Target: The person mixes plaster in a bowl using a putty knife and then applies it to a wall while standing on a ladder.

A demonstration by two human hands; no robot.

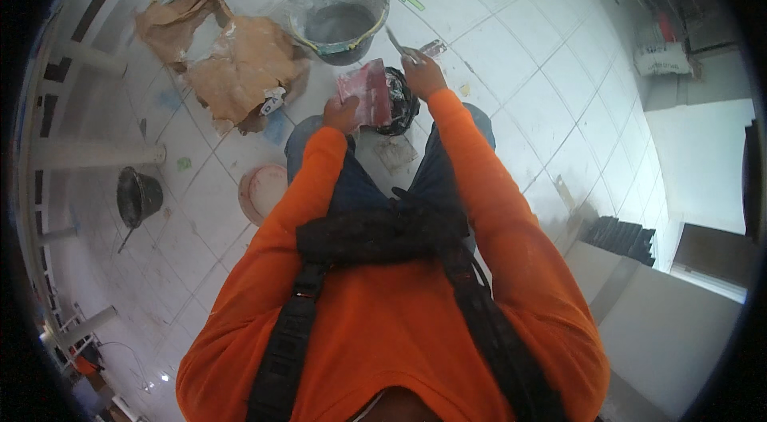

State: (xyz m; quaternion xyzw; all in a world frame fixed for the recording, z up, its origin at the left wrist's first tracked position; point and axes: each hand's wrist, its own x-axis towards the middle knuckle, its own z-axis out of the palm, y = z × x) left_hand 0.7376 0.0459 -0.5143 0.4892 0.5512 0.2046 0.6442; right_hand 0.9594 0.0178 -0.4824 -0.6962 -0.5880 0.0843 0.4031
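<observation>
My left hand grips the edge of a flat red plastic board smeared with pale paste, holding it tilted between my knees. In my closed right hand is a slim tool that looks like a putty knife, its thin blade pointing up and left, apart from the board. Just right of the board and partly behind it sits a crumpled black plastic bag with white smears. Beyond my hands stands a large bucket with a yellowish handle, crusted inside and holding grey material.
Torn brown paper sacking lies on the left of the tiled floor. A pale round tub is beside my left forearm, and a small dark bucket stands farther left. Dark stacked pieces rest at right. A green arrow marks the floor.
</observation>
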